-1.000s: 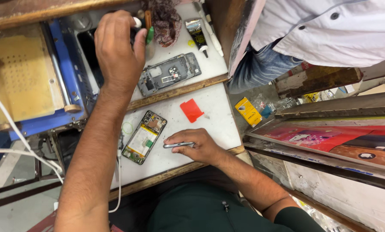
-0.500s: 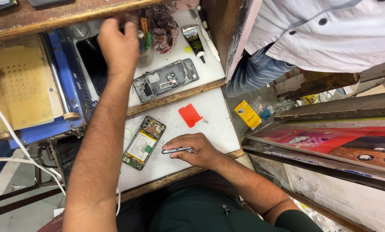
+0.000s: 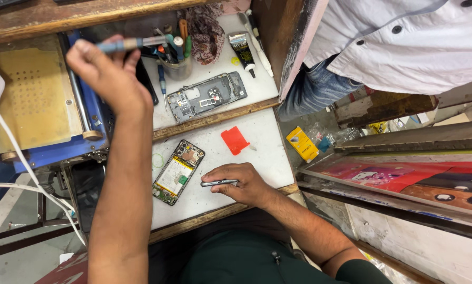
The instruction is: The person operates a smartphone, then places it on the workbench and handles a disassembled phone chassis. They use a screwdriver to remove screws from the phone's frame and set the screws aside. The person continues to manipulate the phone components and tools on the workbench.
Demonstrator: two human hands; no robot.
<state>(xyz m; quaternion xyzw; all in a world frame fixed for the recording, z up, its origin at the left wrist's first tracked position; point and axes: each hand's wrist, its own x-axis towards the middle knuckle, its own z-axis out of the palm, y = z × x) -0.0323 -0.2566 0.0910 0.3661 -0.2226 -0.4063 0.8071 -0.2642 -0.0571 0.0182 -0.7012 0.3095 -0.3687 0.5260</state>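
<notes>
The left hand pinches a blue tool above the open phone, and the right hand beside that phone pinches a thin grey phone frame.

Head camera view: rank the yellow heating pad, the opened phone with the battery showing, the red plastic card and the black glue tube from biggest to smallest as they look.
1. Yellow heating pad
2. Opened phone
3. Red plastic card and black glue tube: too alike to rank; the card is wider, the tube longer.
</notes>
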